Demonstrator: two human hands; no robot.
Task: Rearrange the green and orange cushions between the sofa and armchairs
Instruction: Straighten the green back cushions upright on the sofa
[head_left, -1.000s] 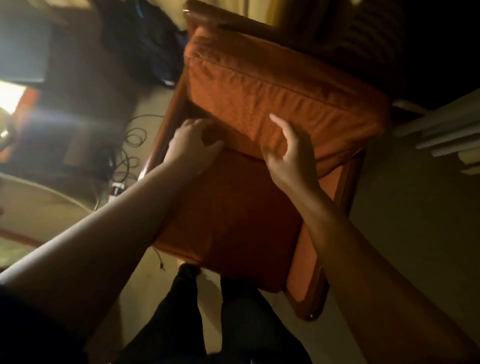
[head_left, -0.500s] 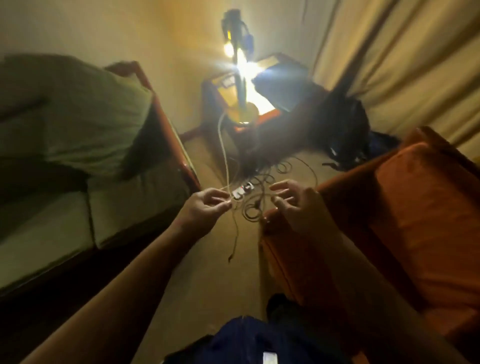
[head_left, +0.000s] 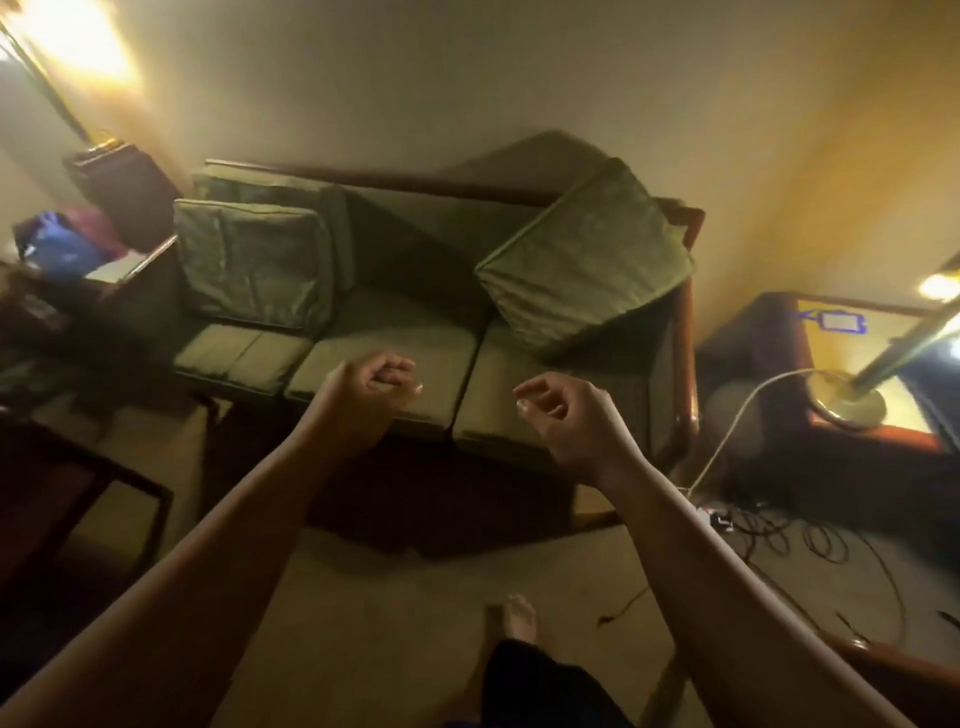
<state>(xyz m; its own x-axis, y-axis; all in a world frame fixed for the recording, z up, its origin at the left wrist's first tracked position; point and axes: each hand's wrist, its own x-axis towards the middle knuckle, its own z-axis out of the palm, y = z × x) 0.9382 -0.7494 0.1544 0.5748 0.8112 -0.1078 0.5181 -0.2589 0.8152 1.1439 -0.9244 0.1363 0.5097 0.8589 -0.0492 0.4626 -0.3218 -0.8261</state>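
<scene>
1. Currently both hands were empty: left hand (head_left: 371, 387) and right hand (head_left: 558, 415) loosely curled, held over the sofa (head_left: 415, 332) front.
2. 2 green cushions stood on the sofa: left green cushion (head_left: 254, 265) upright, right green cushion (head_left: 584, 265) tilted against the arm.
3. No orange cushion in view; likely mid-task, next pick pending.

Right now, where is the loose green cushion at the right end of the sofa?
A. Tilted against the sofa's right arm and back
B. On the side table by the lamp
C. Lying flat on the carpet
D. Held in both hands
A: the green cushion leans tilted at the right end of the sofa, while the left hand and right hand hang empty in front.
</scene>
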